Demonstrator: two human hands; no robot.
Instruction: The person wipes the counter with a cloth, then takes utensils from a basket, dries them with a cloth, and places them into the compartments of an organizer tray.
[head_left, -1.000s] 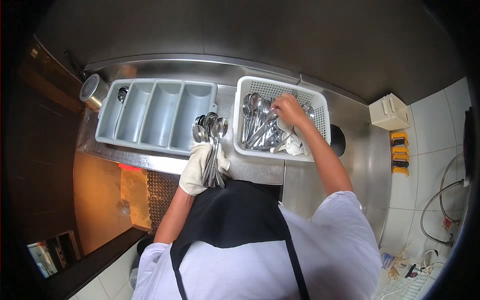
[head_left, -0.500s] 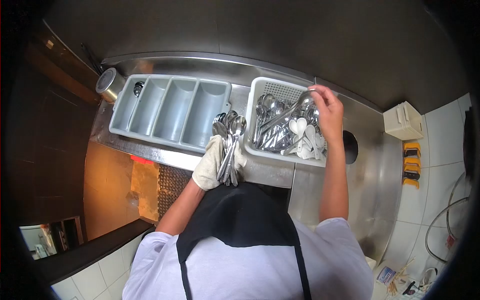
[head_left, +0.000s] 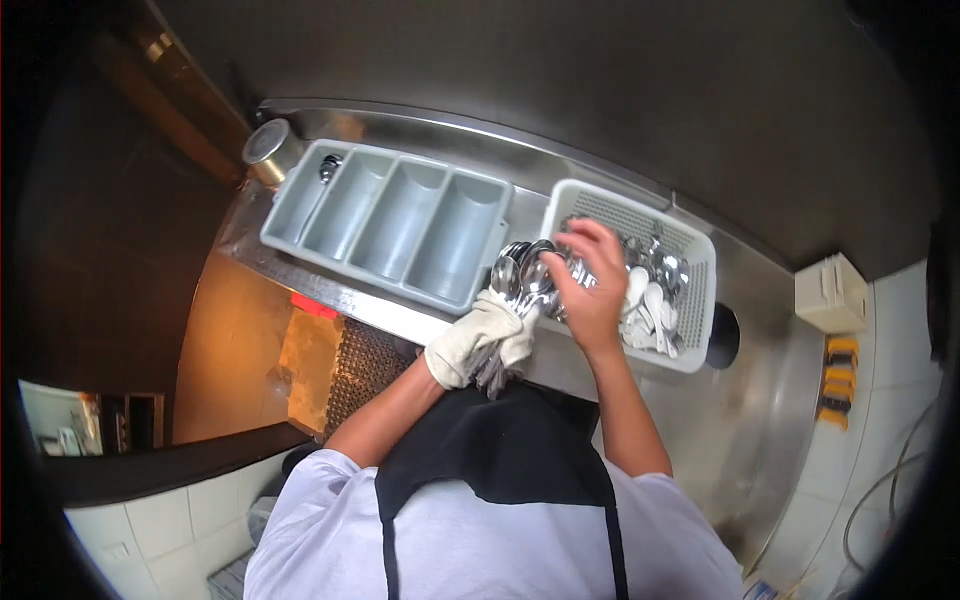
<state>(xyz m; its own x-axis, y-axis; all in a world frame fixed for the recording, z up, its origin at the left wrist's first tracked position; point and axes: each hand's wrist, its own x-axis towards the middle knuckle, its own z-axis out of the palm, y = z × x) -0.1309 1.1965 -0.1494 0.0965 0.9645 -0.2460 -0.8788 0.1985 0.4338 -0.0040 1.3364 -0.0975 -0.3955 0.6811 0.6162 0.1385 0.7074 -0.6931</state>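
Note:
My left hand (head_left: pixel 480 338), in a white glove, is closed around a bunch of metal spoons (head_left: pixel 507 277). Their bowls point up and their handles hang below the fist, in front of the black apron. My bare right hand (head_left: pixel 592 292) is just right of the spoon bowls, thumb and fingers apart, with the thumb tip close to or touching the nearest bowl. Behind it, a white perforated basket (head_left: pixel 706 300) holds loose metal spoons and several white spoons (head_left: pixel 654 303); my right hand hides part of the contents.
Left of the basket, a grey cutlery tray (head_left: pixel 385 278) has long compartments, with a few spoons (head_left: pixel 330 168) in the leftmost. A lidded tin (head_left: pixel 272 152) stands beyond it. A black round object (head_left: pixel 722 336) sits beside the basket. A white holder (head_left: pixel 832 292) is at the right wall.
My right hand has come from the basket, where it held a large metal spoon, leftward to the bunch in my left hand. The whole view has shifted and tilted slightly.

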